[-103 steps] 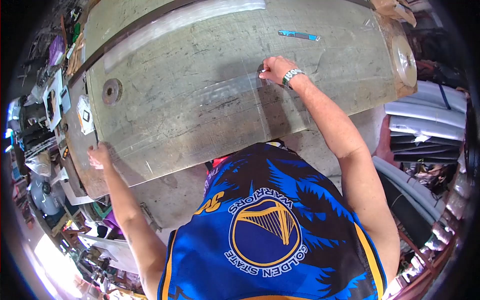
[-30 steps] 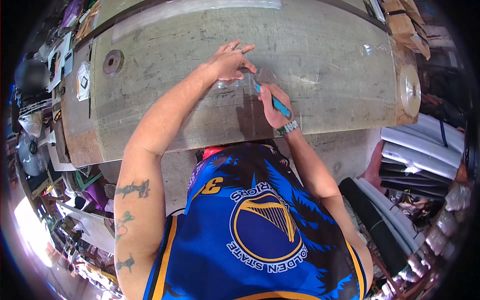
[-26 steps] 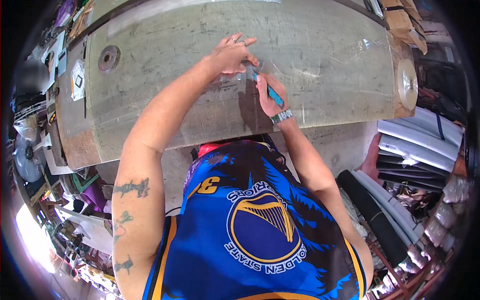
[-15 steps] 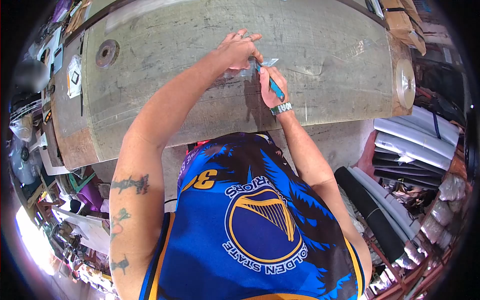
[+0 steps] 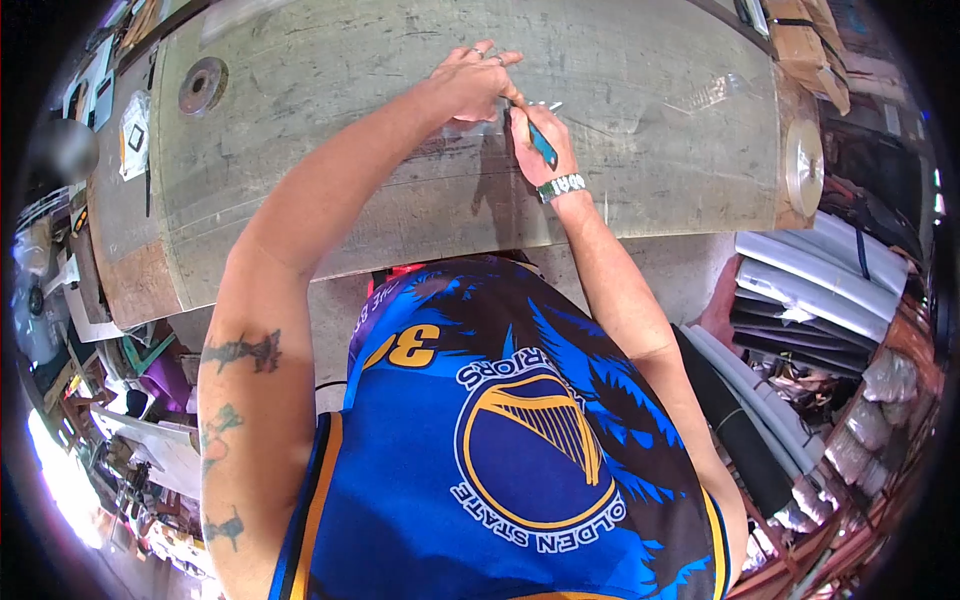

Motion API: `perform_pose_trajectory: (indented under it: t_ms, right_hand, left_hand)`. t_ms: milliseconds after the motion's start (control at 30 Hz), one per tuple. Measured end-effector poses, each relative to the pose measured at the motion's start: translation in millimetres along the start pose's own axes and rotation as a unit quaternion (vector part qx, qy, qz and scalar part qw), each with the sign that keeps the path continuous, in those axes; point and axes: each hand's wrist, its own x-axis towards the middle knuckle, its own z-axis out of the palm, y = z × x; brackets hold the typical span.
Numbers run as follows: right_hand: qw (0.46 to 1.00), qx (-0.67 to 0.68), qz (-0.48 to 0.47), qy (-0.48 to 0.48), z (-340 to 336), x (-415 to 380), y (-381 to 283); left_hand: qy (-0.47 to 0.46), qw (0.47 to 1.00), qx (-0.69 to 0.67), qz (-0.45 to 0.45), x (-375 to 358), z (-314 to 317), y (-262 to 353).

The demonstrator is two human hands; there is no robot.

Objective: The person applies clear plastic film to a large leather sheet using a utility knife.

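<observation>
My right hand [image 5: 540, 145] is closed round a blue and black cutter-like tool [image 5: 542, 146], its front end pointing up and left toward the worktable [image 5: 350, 180]. My left hand [image 5: 474, 85] lies with fingers spread on the tabletop, just left of the tool's tip. Under and beside the hands is a piece of clear plastic [image 5: 553, 106], mostly hidden, with one pale corner showing beyond my right hand. A patterned band [image 5: 562, 187] circles my right wrist.
A round disc [image 5: 203, 86] lies at the table's left, and a tape-like roll [image 5: 803, 167] sits at its right end. A bagged item [image 5: 136, 135] is on the left edge. Rolled sheets [image 5: 815, 285] are stacked below right, and a cardboard box [image 5: 800, 45] stands at the upper right.
Both hands appear slightly higher in the view, along with the table items, which have shifted up and left. Less of the clear plastic shows. The tool is still in my right hand.
</observation>
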Motion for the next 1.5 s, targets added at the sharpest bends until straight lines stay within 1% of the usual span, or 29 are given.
perform_pose_trajectory:
  t_ms: [33, 167, 300, 400, 433, 467, 533, 600, 633, 700, 733, 800, 833, 867, 933, 967, 1067, 1100, 1167, 1200, 1267, 1300, 1367, 1433, 1500]
  right_hand:
    - [0.999, -0.014, 0.022, -0.019, -3.0, -0.3, -3.1]
    - [0.999, -0.026, -0.002, -0.038, -12.5, -20.0, -9.7]
    - [0.993, -0.033, 0.049, -0.102, -30.5, -53.8, -20.0]
    - [0.966, -0.028, 0.193, -0.169, -57.3, -64.5, -36.7]
    - [0.982, 0.027, 0.13, -0.133, -62.9, -65.8, -23.3]
    - [0.992, 0.059, 0.094, -0.062, -72.1, -62.5, -18.8]
    - [0.999, 0.015, 0.034, 0.009, -97.1, -37.9, -1.9]
    - [0.994, -0.067, 0.091, 0.014, -115.2, -10.7, 6.6]
    - [0.983, -0.122, 0.135, -0.016, -116.1, 4.4, 17.0]
    - [0.989, -0.123, 0.077, 0.008, -100.9, 23.2, 53.0]
    - [0.991, -0.123, 0.051, 0.016, -92.4, 25.6, 65.1]
    - [0.99, -0.131, 0.046, -0.013, -79.6, 24.5, 81.4]
    - [0.989, -0.136, 0.051, -0.025, -73.2, 20.6, 81.7]
    - [0.988, -0.141, 0.053, -0.036, -70.1, 17.8, 83.5]
    - [0.991, -0.13, 0.021, -0.04, -67.6, 14.6, 90.6]
    - [0.99, -0.129, 0.014, -0.046, -67.8, 11.9, 91.6]
    - [0.986, -0.158, -0.016, -0.058, -71.4, 8.1, 86.3]
    - [0.984, -0.168, -0.025, -0.061, -72.2, 8.3, 85.2]
    - [0.981, -0.176, -0.036, -0.079, -74.7, 10.1, 82.8]
    - [0.983, -0.16, -0.052, -0.068, -78.6, 10.4, 82.5]
    - [0.988, -0.115, -0.093, -0.049, -79.9, 14.0, 76.3]
    - [0.987, -0.091, -0.115, -0.059, -78.8, 16.6, 71.1]
    - [0.984, -0.043, -0.155, -0.073, -75.8, 20.1, 56.4]
    - [0.973, 0.022, -0.206, -0.1, -67.3, 20.8, 33.1]
    - [0.959, 0.061, -0.252, -0.111, -61.0, 25.1, 13.5]
  left_hand:
    - [0.002, 1.0, 0.0, 0.001, 0.2, 0.5, -0.2]
    - [-0.014, 1.0, -0.012, -0.007, 1.4, -0.9, -0.4]
    - [-0.03, 0.999, -0.028, -0.024, -0.7, -3.7, 5.6]
    - [-0.048, 0.998, -0.037, -0.021, -4.4, -5.4, 5.7]
    - [-0.05, 0.998, -0.038, -0.02, -5.7, -7.8, 3.9]
    - [-0.052, 0.998, -0.041, -0.02, -7.5, -6.9, 3.1]
    - [-0.055, 0.997, -0.041, -0.024, -10.3, -1.5, 2.2]
    - [-0.054, 0.998, -0.036, -0.028, -15.1, 3.3, 4.6]
    - [-0.052, 0.998, -0.03, -0.027, -17.4, 3.7, 7.7]
    - [-0.051, 0.998, -0.008, -0.025, -21.2, -3.4, 12.9]
    - [-0.024, 0.999, -0.012, -0.018, -23.0, -2.9, 11.8]
    - [0.022, 0.999, -0.024, -0.006, -30.6, 11.5, 4.9]
    - [0.08, 0.997, -0.01, -0.017, -39.6, 17.3, 7.3]
    - [0.105, 0.992, -0.027, -0.061, -48.8, 22.6, 10.3]
    - [0.159, 0.974, -0.058, -0.149, -71.5, 20.7, 30.1]
    - [0.199, 0.967, -0.031, -0.158, -80.2, 27.8, 34.7]
    - [0.18, 0.958, -0.033, -0.22, -90.2, 29.3, 49.4]
    - [0.236, 0.95, -0.019, -0.203, -90.1, 33.1, 51.5]
    - [0.204, 0.953, -0.057, -0.216, -89.5, 37.1, 48.5]
    - [0.19, 0.952, -0.076, -0.226, -91.0, 36.4, 48.1]
    - [0.173, 0.956, -0.069, -0.228, -91.5, 31.8, 50.4]
    - [0.155, 0.957, -0.07, -0.236, -92.8, 30.6, 49.3]
    - [0.186, 0.957, -0.061, -0.214, -96.1, 39.8, 43.3]
    - [0.195, 0.959, -0.126, -0.164, -96.6, 44.1, 39.4]
    - [0.182, 0.928, -0.304, -0.111, -93.5, 43.2, 41.1]
